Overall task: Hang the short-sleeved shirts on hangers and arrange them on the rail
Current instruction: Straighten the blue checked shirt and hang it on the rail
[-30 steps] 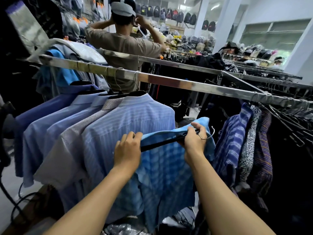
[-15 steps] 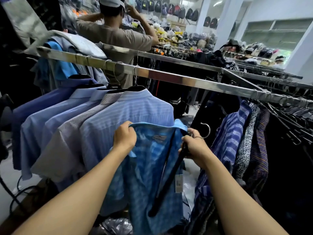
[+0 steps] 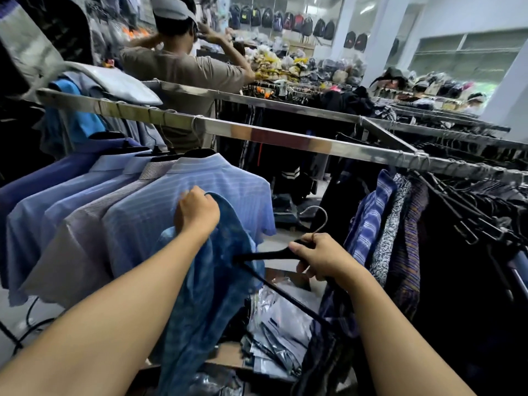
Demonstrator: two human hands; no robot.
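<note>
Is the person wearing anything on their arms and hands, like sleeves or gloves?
The left arm and right arm are bare as far as the picture shows, with no sleeves. The left hand and right hand have no gloves. No watch or bracelet on either wrist.

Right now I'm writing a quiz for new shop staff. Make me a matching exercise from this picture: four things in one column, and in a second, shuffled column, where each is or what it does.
Things:
1 left hand
2 right hand
3 striped shirt
4 hook

States:
A hangs on the rail
B grips the hanger
C in the air, off the rail
D grips the checked shirt

Pairs: 1-D, 2-B, 3-A, 4-C
</note>
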